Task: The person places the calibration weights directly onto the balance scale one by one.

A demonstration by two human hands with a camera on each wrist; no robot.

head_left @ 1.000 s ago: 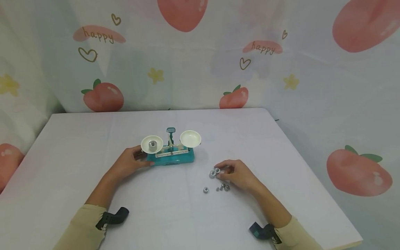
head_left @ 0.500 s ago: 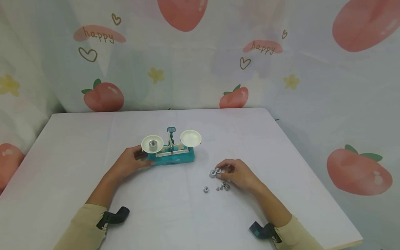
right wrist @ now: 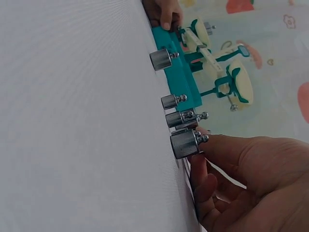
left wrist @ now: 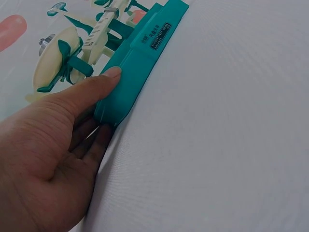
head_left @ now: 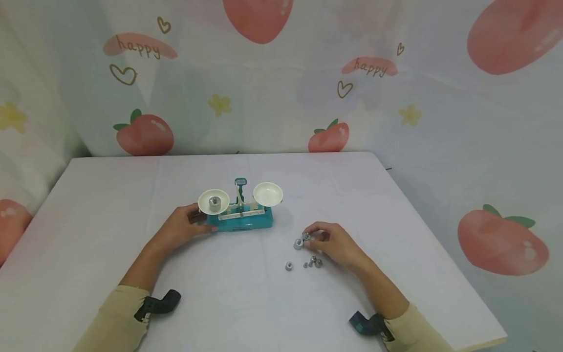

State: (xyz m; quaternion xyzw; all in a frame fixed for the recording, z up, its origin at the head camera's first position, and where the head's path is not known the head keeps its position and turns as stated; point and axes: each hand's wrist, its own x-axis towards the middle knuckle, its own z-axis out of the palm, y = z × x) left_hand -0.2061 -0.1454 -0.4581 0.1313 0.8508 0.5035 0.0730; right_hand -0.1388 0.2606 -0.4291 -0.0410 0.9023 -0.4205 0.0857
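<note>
A teal balance scale with two cream pans stands on the table. My left hand grips the left end of its base, with the thumb on the front in the left wrist view. A metal weight sits in the left pan; the right pan holds nothing. To the right of the scale, my right hand pinches a small silver weight between thumb and fingers. Close beside it stands a similar weight. In the right wrist view, nearer weights partly hide the fingertips.
Several smaller weights lie in a cluster just in front of my right hand. One weight stands apart to their left. A white cloth covers the table, and a peach-printed curtain hangs behind it.
The weight in my right hand has risen slightly and parted a little from the one beside it. The left hand has stayed on the scale's base.
</note>
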